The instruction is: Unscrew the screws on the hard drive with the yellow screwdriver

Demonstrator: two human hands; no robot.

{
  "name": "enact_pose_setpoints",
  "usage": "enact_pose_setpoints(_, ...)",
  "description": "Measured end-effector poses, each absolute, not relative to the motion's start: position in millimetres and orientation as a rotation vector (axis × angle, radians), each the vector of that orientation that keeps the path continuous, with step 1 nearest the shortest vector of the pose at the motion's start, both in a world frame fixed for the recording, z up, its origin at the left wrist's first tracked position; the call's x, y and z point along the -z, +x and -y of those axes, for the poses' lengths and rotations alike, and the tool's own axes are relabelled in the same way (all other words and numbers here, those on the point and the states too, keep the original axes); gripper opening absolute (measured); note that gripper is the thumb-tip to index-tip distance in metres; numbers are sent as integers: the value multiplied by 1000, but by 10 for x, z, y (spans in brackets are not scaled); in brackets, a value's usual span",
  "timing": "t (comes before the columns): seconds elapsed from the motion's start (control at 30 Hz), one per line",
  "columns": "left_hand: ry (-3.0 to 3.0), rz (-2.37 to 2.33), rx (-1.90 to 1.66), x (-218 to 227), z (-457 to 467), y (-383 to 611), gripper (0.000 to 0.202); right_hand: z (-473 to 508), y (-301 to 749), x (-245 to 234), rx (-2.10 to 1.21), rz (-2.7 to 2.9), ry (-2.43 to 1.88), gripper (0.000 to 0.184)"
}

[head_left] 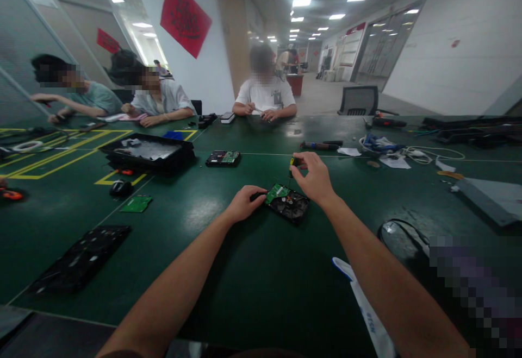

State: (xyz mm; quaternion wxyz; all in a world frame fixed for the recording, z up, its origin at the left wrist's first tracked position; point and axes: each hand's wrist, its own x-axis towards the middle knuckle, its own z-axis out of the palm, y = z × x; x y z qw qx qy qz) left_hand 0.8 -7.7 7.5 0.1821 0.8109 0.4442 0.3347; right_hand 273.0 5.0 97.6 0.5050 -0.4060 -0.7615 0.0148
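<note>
While our right hand (314, 177) pinches a yellow-and-black screwdriver (291, 168) upright over a boxy black hard drive (291, 208) on the green table (234, 257), our curled left hand (246, 203) apparently gripping its edge, tilting could make us gouge the drive's green circuit board (277, 193).

Green tabletop (228, 271), black hard drive (291, 208), black tray (173, 163), green circuit board (137, 203), yellow lines (28, 177)

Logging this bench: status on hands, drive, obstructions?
Right hand gripping screwdriver, shaft down over hard drive. Left hand at drive's left edge. Second drive beyond, not in the way.
</note>
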Motion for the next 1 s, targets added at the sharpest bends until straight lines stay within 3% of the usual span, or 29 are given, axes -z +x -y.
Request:
enact_pose_setpoints(0.73,2301,-1233,-953,-55,67,15,29,-46,2728,-979,-46,1796,-1021,20)
enact_pose_setpoints(1.0,2291,-1238,-939,-65,68,5,30,-42,2725,-980,5,1794,-1013,25)
